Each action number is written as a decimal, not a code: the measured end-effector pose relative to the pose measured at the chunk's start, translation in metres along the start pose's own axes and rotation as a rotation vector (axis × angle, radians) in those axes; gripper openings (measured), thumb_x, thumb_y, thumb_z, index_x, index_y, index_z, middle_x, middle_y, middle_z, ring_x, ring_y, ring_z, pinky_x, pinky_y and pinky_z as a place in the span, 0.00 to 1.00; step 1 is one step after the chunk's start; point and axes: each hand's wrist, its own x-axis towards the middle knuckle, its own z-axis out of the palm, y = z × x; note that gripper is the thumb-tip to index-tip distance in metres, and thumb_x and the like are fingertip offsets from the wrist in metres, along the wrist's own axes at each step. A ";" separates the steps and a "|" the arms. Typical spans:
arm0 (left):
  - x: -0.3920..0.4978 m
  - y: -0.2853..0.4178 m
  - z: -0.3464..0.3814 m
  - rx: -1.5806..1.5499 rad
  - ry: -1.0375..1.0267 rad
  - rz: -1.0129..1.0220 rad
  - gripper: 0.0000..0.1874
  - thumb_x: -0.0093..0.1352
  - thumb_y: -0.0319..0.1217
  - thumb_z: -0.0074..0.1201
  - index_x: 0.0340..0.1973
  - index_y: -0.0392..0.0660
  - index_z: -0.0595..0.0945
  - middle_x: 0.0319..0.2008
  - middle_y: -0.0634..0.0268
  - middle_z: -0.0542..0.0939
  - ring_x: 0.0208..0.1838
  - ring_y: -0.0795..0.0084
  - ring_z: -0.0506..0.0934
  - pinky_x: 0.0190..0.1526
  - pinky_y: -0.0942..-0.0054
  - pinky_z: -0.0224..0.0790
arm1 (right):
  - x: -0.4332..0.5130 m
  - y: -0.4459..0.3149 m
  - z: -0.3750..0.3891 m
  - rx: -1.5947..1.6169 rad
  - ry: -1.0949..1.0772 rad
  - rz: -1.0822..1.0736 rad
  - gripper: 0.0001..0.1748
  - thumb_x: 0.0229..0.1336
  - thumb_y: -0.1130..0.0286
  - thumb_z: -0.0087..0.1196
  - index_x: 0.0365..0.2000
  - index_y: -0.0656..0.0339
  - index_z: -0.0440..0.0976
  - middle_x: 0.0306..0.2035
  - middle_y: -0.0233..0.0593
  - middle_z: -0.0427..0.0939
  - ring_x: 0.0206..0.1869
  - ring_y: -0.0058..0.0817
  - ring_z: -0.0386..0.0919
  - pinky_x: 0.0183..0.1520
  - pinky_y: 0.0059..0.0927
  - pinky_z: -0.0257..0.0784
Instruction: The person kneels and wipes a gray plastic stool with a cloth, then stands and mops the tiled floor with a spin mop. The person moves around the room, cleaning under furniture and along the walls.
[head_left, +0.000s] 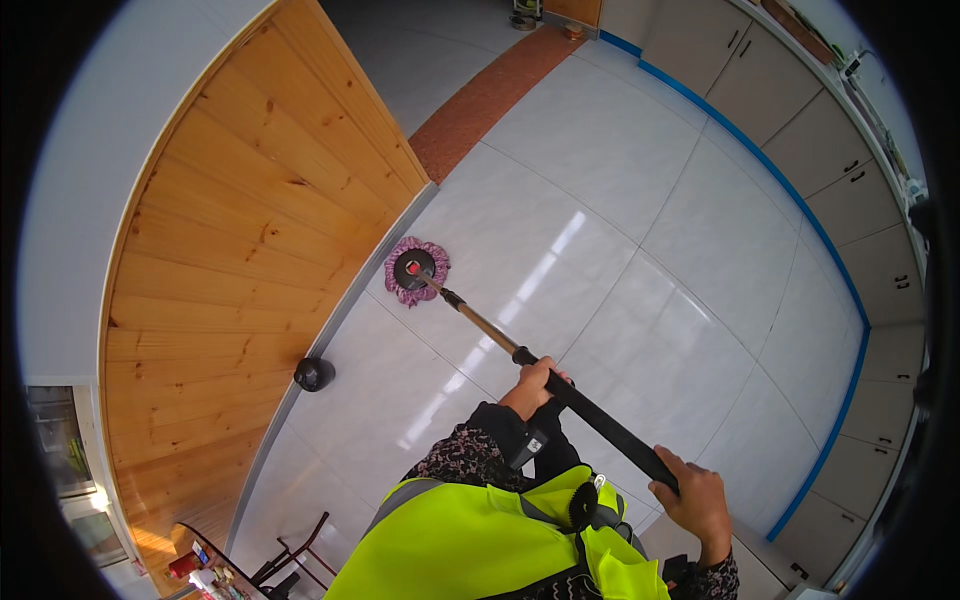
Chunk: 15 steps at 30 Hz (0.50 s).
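A round spin mop with a pink-and-white string head rests on the grey tiled floor, close beside the grey baseboard of a wood-panelled wall. Its telescopic handle runs diagonally down to the right towards me. My left hand is closed around the handle at the upper end of its black grip. Near the far end of the same grip, my right hand wraps over it, thumb and fingers around the tube.
A black bin stands against the panelled wall. Lower left are a table with items and a folding chair frame. Beige cabinets with blue edging curve along the right. A reddish threshold strip crosses the doorway.
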 end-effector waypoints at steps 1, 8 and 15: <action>0.005 -0.016 0.013 0.066 -0.025 -0.019 0.08 0.58 0.23 0.47 0.30 0.34 0.66 0.23 0.55 0.66 0.24 0.57 0.71 0.28 0.53 0.72 | -0.005 0.012 -0.001 0.005 -0.020 0.047 0.29 0.44 0.63 0.59 0.51 0.52 0.68 0.21 0.43 0.75 0.23 0.41 0.74 0.27 0.37 0.68; -0.001 -0.094 0.114 0.426 -0.226 -0.120 0.07 0.58 0.24 0.47 0.29 0.34 0.67 0.23 0.57 0.68 0.24 0.61 0.73 0.28 0.56 0.73 | -0.053 0.049 -0.007 0.231 0.004 0.471 0.32 0.38 0.71 0.60 0.50 0.61 0.67 0.29 0.51 0.77 0.30 0.46 0.77 0.34 0.35 0.72; -0.016 -0.103 0.162 0.321 -0.412 -0.244 0.05 0.59 0.24 0.49 0.27 0.37 0.69 0.23 0.59 0.70 0.28 0.64 0.72 0.35 0.61 0.72 | -0.066 0.039 -0.055 0.192 0.030 0.492 0.31 0.46 0.66 0.58 0.54 0.51 0.65 0.28 0.55 0.76 0.29 0.50 0.75 0.31 0.43 0.70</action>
